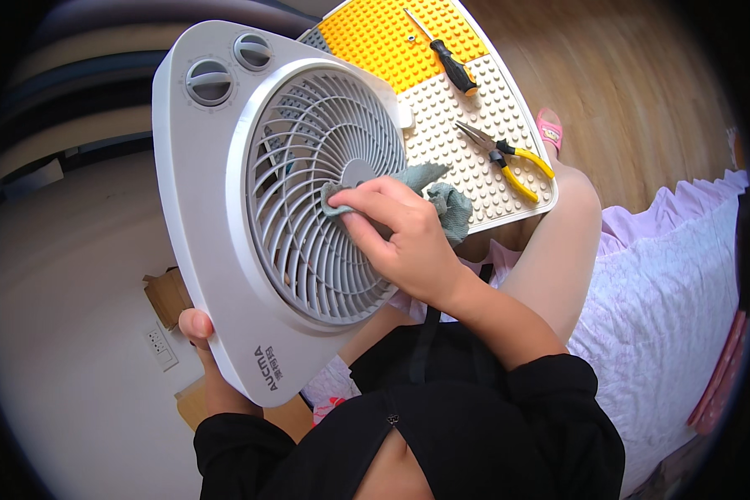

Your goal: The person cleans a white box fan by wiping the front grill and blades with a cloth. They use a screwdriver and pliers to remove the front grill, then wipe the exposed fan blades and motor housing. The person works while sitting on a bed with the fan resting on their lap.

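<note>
A light grey box fan (217, 217) with a round spiral grille (296, 200) and two dials (210, 82) is tilted up in front of me. My left hand (198, 327) grips its lower left edge; the thumb shows on the front, and the other fingers are hidden behind the housing. Near the grille's centre, my right hand (400, 233) pinches a grey-green cloth (452, 208) and presses it against the slats. Loose ends of the cloth hang out beyond the hand to the right.
Behind the fan stands a small table with a yellow and white studded top (442, 125). On it lie a black-handled screwdriver (453, 67), a tiny metal piece (412, 38) and yellow-handled pliers (508, 158). A bed with a pale cover (658, 308) is at right; a wall socket (160, 347) at left.
</note>
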Demonstrator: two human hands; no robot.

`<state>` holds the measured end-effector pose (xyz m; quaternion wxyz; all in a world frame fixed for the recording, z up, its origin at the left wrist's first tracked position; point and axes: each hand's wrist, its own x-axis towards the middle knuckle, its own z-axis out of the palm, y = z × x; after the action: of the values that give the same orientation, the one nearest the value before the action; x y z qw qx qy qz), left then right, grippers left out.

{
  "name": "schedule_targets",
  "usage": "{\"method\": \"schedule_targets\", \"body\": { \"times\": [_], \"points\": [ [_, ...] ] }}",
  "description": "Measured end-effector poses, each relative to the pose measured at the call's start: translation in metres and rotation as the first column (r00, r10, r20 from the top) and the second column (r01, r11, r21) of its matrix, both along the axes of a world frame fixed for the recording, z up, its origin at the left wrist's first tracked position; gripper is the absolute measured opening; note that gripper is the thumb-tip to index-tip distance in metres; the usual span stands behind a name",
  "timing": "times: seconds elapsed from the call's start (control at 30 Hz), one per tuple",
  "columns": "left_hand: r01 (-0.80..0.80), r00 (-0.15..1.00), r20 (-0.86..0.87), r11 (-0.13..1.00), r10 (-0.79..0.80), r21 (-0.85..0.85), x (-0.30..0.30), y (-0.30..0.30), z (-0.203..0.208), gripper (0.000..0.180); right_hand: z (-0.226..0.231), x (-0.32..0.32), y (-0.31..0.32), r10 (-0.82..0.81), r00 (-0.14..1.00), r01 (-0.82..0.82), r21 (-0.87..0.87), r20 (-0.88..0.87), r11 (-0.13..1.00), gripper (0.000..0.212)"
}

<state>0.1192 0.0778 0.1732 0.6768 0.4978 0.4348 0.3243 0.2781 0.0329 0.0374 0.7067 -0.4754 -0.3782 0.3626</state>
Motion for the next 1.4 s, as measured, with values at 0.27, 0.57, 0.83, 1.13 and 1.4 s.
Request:
{"method": "schedule_targets", "body": {
  "times": [0.27, 0.57, 0.83, 1.13, 1.4],
  "points": [
    [-0.026, 1.000, -0.014, 1.000, 0.026, -0.010, 0.000, -0.001, 0.001, 0.091, -0.007, -0.005, 0.009, -0.094, 0.966, 0.100, -0.011, 0.241, 0.995, 0.010],
    [-0.046, 0.999, -0.029, 0.996, 0.044, -0.074, 0.007, 0.001, 0.001, 0.094, 0.030, 0.007, 0.011, -0.130, 0.979, 0.103, 0.173, 0.154, 0.979, 0.020],
    [-0.043, 0.999, -0.029, 0.983, 0.038, -0.178, 0.011, 0.008, 0.006, 0.097, 0.025, -0.003, 0.024, -0.119, 0.983, 0.101, 0.127, 0.143, 0.987, 0.015],
    [0.027, 0.999, -0.031, 0.961, -0.037, -0.274, 0.004, 0.018, 0.007, 0.099, 0.034, 0.013, 0.035, -0.179, 0.839, 0.044, 0.264, 0.513, 0.964, 0.022],
    [0.085, 0.995, -0.013, 0.937, -0.095, -0.339, -0.005, 0.015, 0.016, 0.093, 0.035, -0.015, 0.031, -0.177, 0.954, 0.117, 0.243, 0.243, 0.963, 0.016]
  ]
}}
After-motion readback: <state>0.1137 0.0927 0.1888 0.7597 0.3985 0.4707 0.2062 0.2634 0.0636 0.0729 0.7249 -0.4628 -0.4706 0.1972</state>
